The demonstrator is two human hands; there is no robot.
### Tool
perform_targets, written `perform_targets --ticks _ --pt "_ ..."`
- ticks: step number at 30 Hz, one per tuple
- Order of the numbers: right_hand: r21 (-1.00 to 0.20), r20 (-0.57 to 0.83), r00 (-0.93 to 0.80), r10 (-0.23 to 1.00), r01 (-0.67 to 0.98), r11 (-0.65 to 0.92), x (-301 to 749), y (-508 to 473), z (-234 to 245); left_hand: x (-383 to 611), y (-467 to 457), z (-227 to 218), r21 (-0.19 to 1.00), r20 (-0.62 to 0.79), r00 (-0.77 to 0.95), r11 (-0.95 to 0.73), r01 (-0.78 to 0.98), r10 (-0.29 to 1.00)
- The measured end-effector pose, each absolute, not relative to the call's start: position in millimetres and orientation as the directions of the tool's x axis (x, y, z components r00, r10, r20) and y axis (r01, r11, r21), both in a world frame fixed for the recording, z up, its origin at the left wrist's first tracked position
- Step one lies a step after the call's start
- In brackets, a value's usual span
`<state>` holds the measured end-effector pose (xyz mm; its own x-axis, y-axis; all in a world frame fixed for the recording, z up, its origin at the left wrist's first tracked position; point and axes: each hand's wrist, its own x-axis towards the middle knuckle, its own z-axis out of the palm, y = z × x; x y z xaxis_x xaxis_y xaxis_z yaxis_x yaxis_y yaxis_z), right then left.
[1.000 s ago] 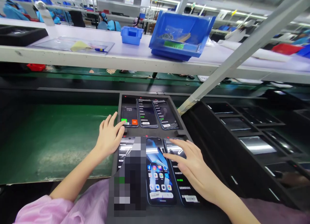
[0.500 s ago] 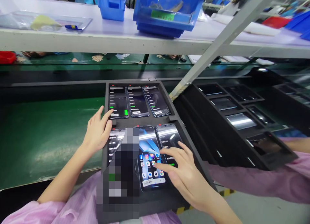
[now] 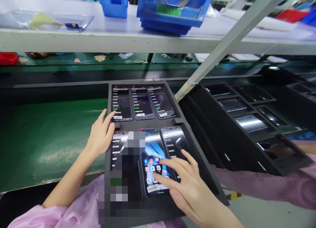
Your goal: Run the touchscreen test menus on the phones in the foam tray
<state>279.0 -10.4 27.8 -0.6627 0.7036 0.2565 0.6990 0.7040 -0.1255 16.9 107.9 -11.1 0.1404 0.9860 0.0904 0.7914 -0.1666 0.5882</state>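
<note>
A black foam tray [image 3: 181, 121] in front of me holds two rows of lit phones. My left hand [image 3: 100, 134] rests open on the tray's left edge, its index finger touching the bottom of the back-left phone [image 3: 121, 103]. My right hand [image 3: 186, 185] is open with fingers spread, and its fingertips lie on the screen of the front-middle phone [image 3: 153, 155], which shows app icons. The front-right phone [image 3: 175, 142] shows a text menu beside that hand. The front-left phone is partly hidden by a blurred patch.
A second black tray [image 3: 247, 129] of dark phones lies to the right, with another person's pink sleeve [image 3: 266, 185] under it. A green conveyor belt [image 3: 49, 136] runs on the left. A slanted metal bar [image 3: 222, 47] and a shelf with blue bins [image 3: 170, 11] stand above.
My right hand has drawn back toward me, from the front-right phone onto the front-middle phone's lower screen. The back-left phone's screen changed to a text list. The left hand barely moved.
</note>
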Motion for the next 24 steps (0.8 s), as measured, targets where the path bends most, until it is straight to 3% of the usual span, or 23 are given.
perform_targets --ticks 14,21,24 --pt "-0.106 0.254 -0.565 0.785 0.791 0.603 289.1 0.1 24.3 17.0 107.3 -11.5 0.644 0.069 0.133 -0.146 0.751 0.989" --pt "-0.236 0.288 -0.483 0.827 0.801 0.55 285.0 -0.9 14.4 15.3 108.9 -18.4 0.672 0.087 0.14 -0.161 0.723 0.986" --pt "-0.275 0.245 -0.576 0.78 0.73 0.625 284.8 -2.5 20.8 14.8 109.1 -19.8 0.681 0.08 0.133 -0.152 0.716 0.988"
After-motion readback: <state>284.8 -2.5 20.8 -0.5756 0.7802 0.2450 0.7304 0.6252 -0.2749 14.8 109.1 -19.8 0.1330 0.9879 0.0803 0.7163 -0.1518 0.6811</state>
